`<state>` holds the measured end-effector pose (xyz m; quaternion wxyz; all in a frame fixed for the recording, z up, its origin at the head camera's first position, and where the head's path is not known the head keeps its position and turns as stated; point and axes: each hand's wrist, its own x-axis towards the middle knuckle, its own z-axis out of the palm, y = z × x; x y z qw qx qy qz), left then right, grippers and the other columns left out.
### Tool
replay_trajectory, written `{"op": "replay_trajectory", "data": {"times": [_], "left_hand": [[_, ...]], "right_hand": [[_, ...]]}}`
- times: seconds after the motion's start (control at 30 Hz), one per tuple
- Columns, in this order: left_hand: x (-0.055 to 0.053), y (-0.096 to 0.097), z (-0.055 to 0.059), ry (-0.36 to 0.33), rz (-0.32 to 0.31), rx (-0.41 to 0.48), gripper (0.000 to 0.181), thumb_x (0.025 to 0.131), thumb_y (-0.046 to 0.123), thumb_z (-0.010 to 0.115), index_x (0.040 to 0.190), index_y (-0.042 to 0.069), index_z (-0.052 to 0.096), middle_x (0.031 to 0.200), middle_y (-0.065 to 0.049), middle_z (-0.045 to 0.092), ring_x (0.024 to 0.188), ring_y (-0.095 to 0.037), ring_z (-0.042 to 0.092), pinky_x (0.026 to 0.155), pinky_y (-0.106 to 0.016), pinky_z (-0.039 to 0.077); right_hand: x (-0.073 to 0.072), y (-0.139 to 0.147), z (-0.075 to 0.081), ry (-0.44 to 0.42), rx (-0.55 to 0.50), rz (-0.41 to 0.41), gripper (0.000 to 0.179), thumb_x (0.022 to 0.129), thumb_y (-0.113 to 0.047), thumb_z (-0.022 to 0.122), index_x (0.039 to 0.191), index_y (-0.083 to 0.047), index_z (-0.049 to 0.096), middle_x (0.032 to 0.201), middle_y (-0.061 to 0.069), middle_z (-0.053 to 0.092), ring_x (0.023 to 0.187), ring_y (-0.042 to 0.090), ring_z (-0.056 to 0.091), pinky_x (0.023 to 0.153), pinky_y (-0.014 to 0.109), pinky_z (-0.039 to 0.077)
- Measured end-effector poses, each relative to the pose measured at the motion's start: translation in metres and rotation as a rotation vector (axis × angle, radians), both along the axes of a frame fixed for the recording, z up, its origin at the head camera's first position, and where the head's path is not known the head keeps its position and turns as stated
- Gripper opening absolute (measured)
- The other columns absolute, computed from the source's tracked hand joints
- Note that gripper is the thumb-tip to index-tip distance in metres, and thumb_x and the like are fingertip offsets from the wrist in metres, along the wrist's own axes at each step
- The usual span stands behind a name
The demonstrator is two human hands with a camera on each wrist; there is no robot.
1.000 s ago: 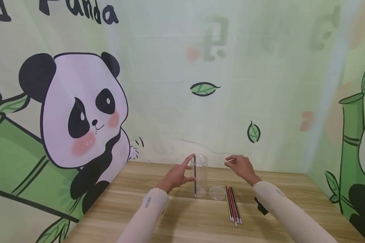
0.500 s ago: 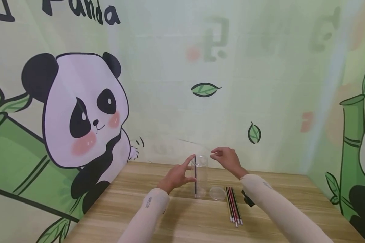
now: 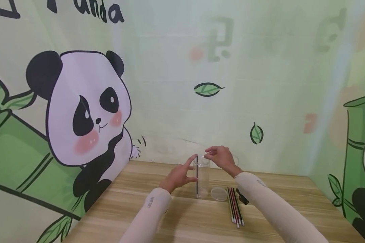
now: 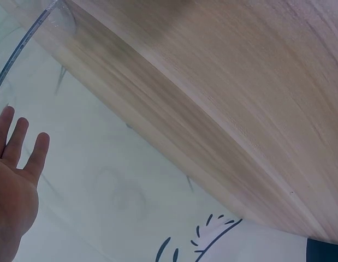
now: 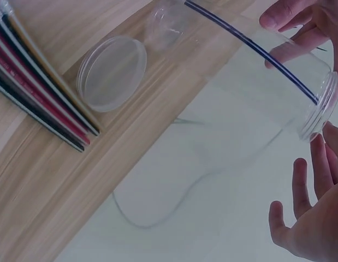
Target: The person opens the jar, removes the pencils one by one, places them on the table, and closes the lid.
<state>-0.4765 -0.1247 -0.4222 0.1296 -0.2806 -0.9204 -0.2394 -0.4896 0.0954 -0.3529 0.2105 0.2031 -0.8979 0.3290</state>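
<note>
A clear plastic jar [image 3: 204, 179] stands upright on the table with its mouth uncovered. One dark striped pencil [image 5: 250, 42] is upright inside it, against the left wall. My left hand [image 3: 177, 177] holds the jar from the left, thumb and a finger at its side, index fingertip at the rim beside the pencil's top. My right hand [image 3: 221, 158] is at the rim from the other side, fingertips right at the jar's mouth, and no object shows in it. Its lower fingers [image 5: 301, 183] are extended. The left wrist view shows fingers [image 4: 35, 158] stretched out near the jar.
A round clear lid [image 3: 219, 194] lies on the wooden table [image 3: 188, 219], just right of the jar. Beside it is a bundle of several pencils [image 3: 235, 207], eraser ends toward me. A panda-printed wall sheet [image 3: 170, 84] rises behind the table's back edge.
My right hand has moved left from beside the jar, over the lid and pencils, to the jar's rim. The left hand stays at the jar. The view has shifted slightly.
</note>
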Motion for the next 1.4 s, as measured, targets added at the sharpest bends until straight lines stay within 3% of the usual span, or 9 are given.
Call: {"op": "replay_trajectory", "data": {"times": [0.2,0.33,0.6,0.83,1.0,1.17,1.4], "left_hand": [[-0.002,0.0,0.0,0.007,0.01,-0.006,0.099,0.092,0.032,0.082,0.166,0.026,0.017,0.134,-0.011,0.069,0.122,-0.041,0.065,0.107,-0.056,0.048],[-0.003,0.001,-0.001,0.003,0.011,-0.003,0.099,0.092,0.032,0.082,0.166,0.026,0.016,0.134,-0.01,0.069,0.123,-0.041,0.064,0.108,-0.057,0.048],[-0.004,0.0,-0.002,-0.001,0.023,-0.015,0.1,0.091,0.035,0.081,0.166,0.029,0.015,0.135,-0.009,0.069,0.123,-0.04,0.064,0.108,-0.055,0.048],[-0.001,0.001,0.001,0.004,0.011,-0.02,0.1,0.092,0.034,0.081,0.167,0.027,0.015,0.134,-0.009,0.069,0.122,-0.039,0.065,0.107,-0.054,0.049],[0.002,0.002,0.002,-0.004,0.017,-0.015,0.1,0.091,0.032,0.082,0.166,0.027,0.016,0.133,-0.01,0.07,0.123,-0.039,0.065,0.107,-0.055,0.049],[0.002,0.003,0.001,-0.005,0.006,-0.005,0.099,0.091,0.032,0.082,0.166,0.026,0.017,0.132,-0.011,0.071,0.122,-0.038,0.066,0.107,-0.055,0.05],[-0.002,-0.001,-0.001,0.013,0.019,-0.013,0.099,0.091,0.033,0.082,0.166,0.027,0.018,0.132,-0.01,0.071,0.122,-0.037,0.067,0.105,-0.054,0.051]], "right_hand": [[-0.002,-0.012,-0.001,-0.05,0.019,0.004,0.025,0.091,-0.023,0.082,0.109,-0.006,0.08,0.097,0.01,0.08,0.09,0.026,0.078,0.076,0.041,0.061],[0.0,-0.018,-0.003,-0.079,0.034,0.009,0.024,0.091,-0.021,0.082,0.107,-0.004,0.081,0.097,0.01,0.08,0.093,0.026,0.077,0.078,0.04,0.061],[0.003,-0.022,-0.002,-0.077,0.046,0.015,0.023,0.09,-0.023,0.081,0.103,-0.004,0.082,0.096,0.009,0.08,0.093,0.027,0.077,0.071,0.034,0.059],[-0.002,-0.026,-0.002,-0.144,0.045,0.002,0.022,0.09,-0.023,0.083,0.102,-0.005,0.082,0.098,0.011,0.08,0.095,0.028,0.076,0.078,0.04,0.06],[-0.004,-0.03,-0.003,-0.164,0.026,-0.017,0.023,0.089,-0.025,0.082,0.099,-0.004,0.081,0.099,0.012,0.08,0.094,0.028,0.077,0.072,0.035,0.058],[-0.005,-0.032,-0.004,-0.18,0.014,-0.051,0.023,0.089,-0.026,0.081,0.097,-0.005,0.08,0.099,0.012,0.08,0.09,0.025,0.075,0.063,0.029,0.05],[-0.008,-0.033,-0.006,-0.168,0.022,-0.047,0.017,0.091,-0.023,0.078,0.099,-0.007,0.078,0.097,0.01,0.08,0.086,0.022,0.075,0.061,0.028,0.048]]}}
